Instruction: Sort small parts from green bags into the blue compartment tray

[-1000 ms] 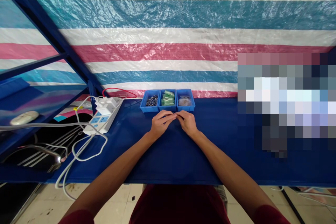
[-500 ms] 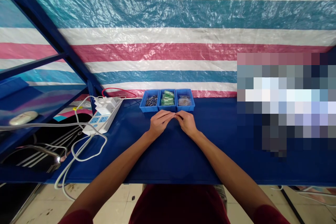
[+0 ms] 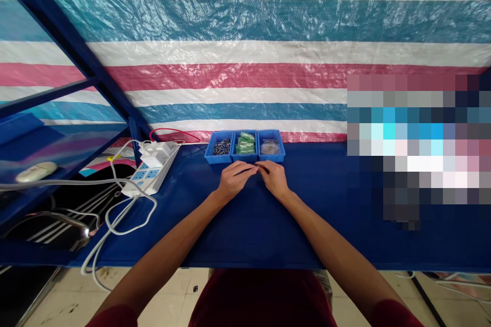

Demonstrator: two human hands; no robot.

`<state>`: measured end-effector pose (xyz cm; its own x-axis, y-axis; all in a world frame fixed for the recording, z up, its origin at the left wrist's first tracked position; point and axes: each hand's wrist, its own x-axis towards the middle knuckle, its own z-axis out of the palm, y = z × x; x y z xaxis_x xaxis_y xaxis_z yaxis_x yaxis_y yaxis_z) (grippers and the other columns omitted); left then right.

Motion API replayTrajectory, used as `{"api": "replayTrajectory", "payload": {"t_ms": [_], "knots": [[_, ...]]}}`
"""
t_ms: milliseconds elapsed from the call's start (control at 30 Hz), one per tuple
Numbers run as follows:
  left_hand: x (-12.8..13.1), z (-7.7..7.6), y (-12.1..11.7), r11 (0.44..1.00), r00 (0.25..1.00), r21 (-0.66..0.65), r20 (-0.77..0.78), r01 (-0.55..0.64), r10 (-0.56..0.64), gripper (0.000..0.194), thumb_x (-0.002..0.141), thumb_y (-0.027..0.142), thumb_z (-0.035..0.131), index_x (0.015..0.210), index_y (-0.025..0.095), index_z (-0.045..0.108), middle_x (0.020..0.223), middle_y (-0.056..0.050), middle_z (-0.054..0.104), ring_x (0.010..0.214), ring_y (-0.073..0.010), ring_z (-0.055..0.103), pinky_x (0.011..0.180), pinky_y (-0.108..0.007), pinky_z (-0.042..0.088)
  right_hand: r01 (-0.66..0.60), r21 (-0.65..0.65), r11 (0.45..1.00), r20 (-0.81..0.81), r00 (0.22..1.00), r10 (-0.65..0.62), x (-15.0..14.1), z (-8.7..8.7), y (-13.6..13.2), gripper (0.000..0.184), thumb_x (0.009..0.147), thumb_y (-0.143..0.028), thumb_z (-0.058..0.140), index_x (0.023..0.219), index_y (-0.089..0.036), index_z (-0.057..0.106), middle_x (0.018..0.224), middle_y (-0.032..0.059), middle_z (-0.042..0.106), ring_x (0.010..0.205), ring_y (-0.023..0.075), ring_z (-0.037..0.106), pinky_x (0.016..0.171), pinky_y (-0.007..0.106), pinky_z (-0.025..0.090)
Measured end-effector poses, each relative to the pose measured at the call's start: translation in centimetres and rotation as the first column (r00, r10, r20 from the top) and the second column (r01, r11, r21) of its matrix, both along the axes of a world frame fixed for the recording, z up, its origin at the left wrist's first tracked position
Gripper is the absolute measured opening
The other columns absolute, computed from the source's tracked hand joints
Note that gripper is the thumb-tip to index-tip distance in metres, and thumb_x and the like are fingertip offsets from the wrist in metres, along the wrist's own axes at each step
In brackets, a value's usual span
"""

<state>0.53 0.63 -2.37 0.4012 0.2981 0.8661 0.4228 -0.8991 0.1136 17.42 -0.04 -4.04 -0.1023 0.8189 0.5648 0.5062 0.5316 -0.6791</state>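
Between the hands [image 3: 238, 180], anything held is too tiny to see.

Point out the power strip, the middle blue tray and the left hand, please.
power strip [image 3: 146, 176], head view, top face by the sockets
middle blue tray [image 3: 244, 158], head view, front wall
left hand [image 3: 233, 181], head view, back of the hand

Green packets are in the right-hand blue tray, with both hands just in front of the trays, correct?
No: the green packets are in the middle blue tray, not the right-hand one, as the head view shows. The left hand and right hand are in front, as you said.
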Motion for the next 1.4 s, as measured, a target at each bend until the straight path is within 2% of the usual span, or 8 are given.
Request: {"api": "replayTrajectory", "payload": {"t_ms": [400, 567, 700, 800, 900, 967, 1100, 1400], "knots": [[-0.5, 0.4, 0.2, 1.0, 1.0, 0.011, -0.027, 0.003, -0.003, 0.013, 0.085, 0.014, 0.062, 0.093, 0.021, 0.07, 0.088, -0.003, 0.072, 0.083, -0.0149, 0.063, 0.073, -0.029, 0.055, 0.024, 0.03, 0.999, -0.01, 1.0, -0.023, 0.0, 0.4, -0.1, 0.018, 0.088, -0.022, 0.055, 0.092, -0.018, 0.072, 0.083, 0.0058, 0.07, 0.076, 0.0175, 0.064, 0.073, 0.027, 0.05], [-0.4, 0.4, 0.2, 1.0, 0.999, -0.013, 0.029, 0.018, -0.018, 0.013, 0.084, 0.012, 0.063, 0.092, 0.02, 0.07, 0.087, -0.003, 0.073, 0.081, -0.0154, 0.066, 0.074, -0.031, 0.055, 0.003, 0.021, 1.0, 0.006, 1.0, -0.003, -0.1, 0.1, -0.1, 0.018, 0.09, -0.026, 0.055, 0.086, -0.021, 0.072, 0.081, 0.0042, 0.069, 0.075, 0.017, 0.064, 0.071, 0.027, 0.049], [0.0, 0.7, -0.2, 0.977, 0.991, -0.215, 0.127, -0.013, 0.041, 0.011, 0.088, 0.017, 0.059, 0.091, 0.019, 0.07, 0.087, -0.004, 0.073, 0.082, -0.0157, 0.067, 0.078, -0.031, 0.054, -0.036, 0.016, 0.999, 0.041, 0.999, 0.035, -0.2, 0.1, -0.2, 0.021, 0.091, -0.029, 0.054, 0.081, -0.021, 0.071, 0.077, 0.0031, 0.068, 0.071, 0.016, 0.063, 0.068, 0.026, 0.047], [0.2, 0.7, -0.2, 0.889, 0.962, -0.458, 0.246, 0.008, 0.118, 0.015, 0.089, 0.026, 0.057, 0.089, 0.017, 0.068, 0.086, -0.005, 0.071, 0.078, -0.0152, 0.067, 0.074, -0.028, 0.055, -0.059, 0.004, 0.998, 0.061, 0.996, 0.059, -0.3, 0.4, -0.3, 0.024, 0.092, -0.032, 0.052, 0.079, -0.021, 0.069, 0.075, 0.0027, 0.067, 0.068, 0.0154, 0.061, 0.066, 0.025, 0.045], [0.1, 0.6, 0.1, 0.802, 0.939, -0.588, 0.324, 0.106, 0.114, 0.02, 0.088, 0.033, 0.059, 0.088, 0.014, 0.067, 0.084, -0.005, 0.07, 0.069, -0.0136, 0.065, 0.067, -0.025, 0.055, -0.087, -0.004, 0.996, 0.062, 0.994, 0.088, -0.3, 0.9, -0.6, 0.027, 0.093, -0.034, 0.049, 0.08, -0.02, 0.067, 0.075, 0.0028, 0.067, 0.068, 0.0149, 0.061, 0.066, 0.025, 0.045], [0.0, 0.5, 0.4, 0.794, 0.95, -0.598, 0.298, 0.112, 0.09, 0.021, 0.087, 0.034, 0.059, 0.088, 0.015, 0.067, 0.085, -0.006, 0.069, 0.071, -0.0141, 0.065, 0.068, -0.026, 0.055, -0.088, -0.001, 0.996, 0.058, 0.994, 0.087, -0.3, 1.1, -0.8, 0.03, 0.095, -0.035, 0.045, 0.08, -0.02, 0.066, 0.075, 0.003, 0.066, 0.069, 0.0148, 0.061, 0.067, 0.025, 0.045], [-0.3, 0.5, 0.7, 0.847, 0.985, -0.53, 0.164, 0.039, 0.057, 0.02, 0.088, 0.033, 0.058, 0.086, 0.017, 0.07, 0.09, -0.007, 0.069, 0.085, -0.0175, 0.065, 0.079, -0.03, 0.053, -0.033, 0.013, 0.999, 0.023, 0.999, 0.033, -0.2, 1.4, -0.9, 0.035, 0.096, -0.037, 0.041, 0.076, -0.019, 0.063, 0.073, 0.0033, 0.065, 0.067, 0.0147, 0.059, 0.067, 0.025, 0.044], [-0.2, 0.5, 0.2, 0.816, 0.999, -0.576, 0.04, 0.037, -0.017, 0.025, 0.088, 0.038, 0.058, 0.086, 0.015, 0.069, 0.071, -0.004, 0.069, 0.062, -0.0144, 0.063, 0.062, -0.024, 0.05, 0.053, 0.024, 0.998, 0.037, 0.998, -0.054, -0.3, 1.1, -0.6, 0.041, 0.097, -0.04, 0.037, 0.07, -0.019, 0.061, 0.066, 0.0031, 0.062, 0.061, 0.014, 0.056, 0.062, 0.025, 0.042]]}}
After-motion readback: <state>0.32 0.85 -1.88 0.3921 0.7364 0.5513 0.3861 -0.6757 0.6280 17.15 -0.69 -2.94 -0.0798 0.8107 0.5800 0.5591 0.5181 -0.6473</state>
